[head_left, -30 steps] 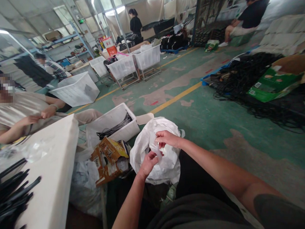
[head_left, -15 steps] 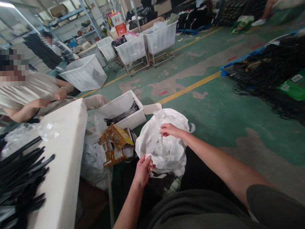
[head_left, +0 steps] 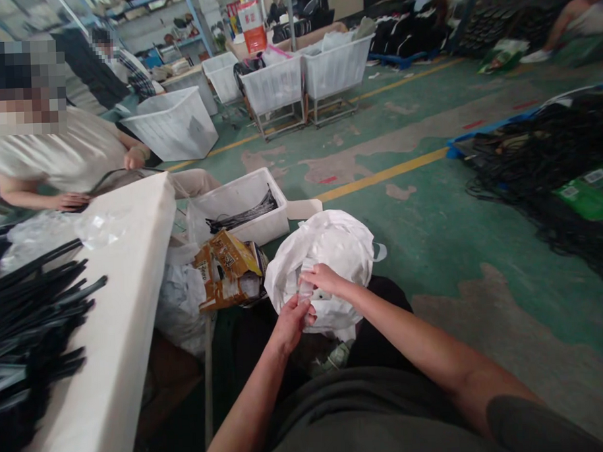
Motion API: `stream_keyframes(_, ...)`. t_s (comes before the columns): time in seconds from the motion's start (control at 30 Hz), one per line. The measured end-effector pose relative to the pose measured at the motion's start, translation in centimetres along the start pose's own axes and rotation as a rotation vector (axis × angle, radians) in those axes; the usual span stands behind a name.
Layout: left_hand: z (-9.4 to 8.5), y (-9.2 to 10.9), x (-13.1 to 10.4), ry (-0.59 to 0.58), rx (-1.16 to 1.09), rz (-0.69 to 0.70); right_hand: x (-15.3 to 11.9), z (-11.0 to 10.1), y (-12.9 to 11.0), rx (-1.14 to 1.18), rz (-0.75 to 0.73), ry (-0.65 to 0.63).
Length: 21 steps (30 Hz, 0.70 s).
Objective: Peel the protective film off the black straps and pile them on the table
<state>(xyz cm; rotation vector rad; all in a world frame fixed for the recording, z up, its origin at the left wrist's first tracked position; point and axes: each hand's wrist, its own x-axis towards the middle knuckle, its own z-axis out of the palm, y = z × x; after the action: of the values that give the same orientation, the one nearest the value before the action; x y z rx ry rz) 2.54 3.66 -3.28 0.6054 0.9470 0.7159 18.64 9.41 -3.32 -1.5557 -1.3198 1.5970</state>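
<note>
Pinching the lower end of a translucent strip (head_left: 306, 289), the left hand (head_left: 290, 323) is holding its fingers nearly closed. The right hand (head_left: 324, 279) is gripping near the upper end, fingers drawn narrow. The strip is lying between the two hands, directly above the mouth of a white sack (head_left: 349, 241); its exact outline is blurring against the white behind. By appearance, it is likely weighing very little, bending readily and possibly sliding between dry fingertips; tearing is seeming a minor risk. Both ends are offering the soundest hold, with thumb and forefinger pressing flat.

The sack is sitting in front of the wearer's body, its soft rim slumping in folds. Beside it, a brown printed bag (head_left: 226, 265) is leaning, and a white bin (head_left: 242, 236) is holding dark strands (head_left: 249, 213). To the left, a padded white table (head_left: 130, 278) is bearing black strips (head_left: 42, 314) and crumpled clear plastic (head_left: 101, 226). A co-worker (head_left: 66, 155) is sitting beyond it, handling dark material. The green floor (head_left: 420, 228) is showing worn patches and a yellow line (head_left: 383, 175), while wheeled tubs (head_left: 271, 85) are standing farther back.
</note>
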Motion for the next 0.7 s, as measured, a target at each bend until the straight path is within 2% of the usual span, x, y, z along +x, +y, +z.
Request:
stream_keyframes(0.2,-1.2,-0.9,-2.6,0.019,-0.08,-0.001,1.1,-3.1,-0.9,0.041,-0.026,0.083)
stream_keyframes(0.33,-2.2,-1.7,-3.3,0.004,-0.087,-0.02,1.5,-4.1,-1.3,0.028,-0.047,0.101)
stream_keyframes(0.5,-2.8,-2.3,-3.2,-0.064,0.139,-0.16,2.5,-3.6,-2.7,-0.032,-0.114,0.045)
stream_keyframes(0.6,-2.4,-2.1,-2.7,-0.103,0.257,-0.159,3.5,-2.6,-4.4,-0.068,-0.189,-0.035)
stream_keyframes(0.7,-2.2,-0.9,-2.1,-0.114,0.261,-0.133,5.0,-2.0,-6.1,-0.092,-0.24,-0.102)
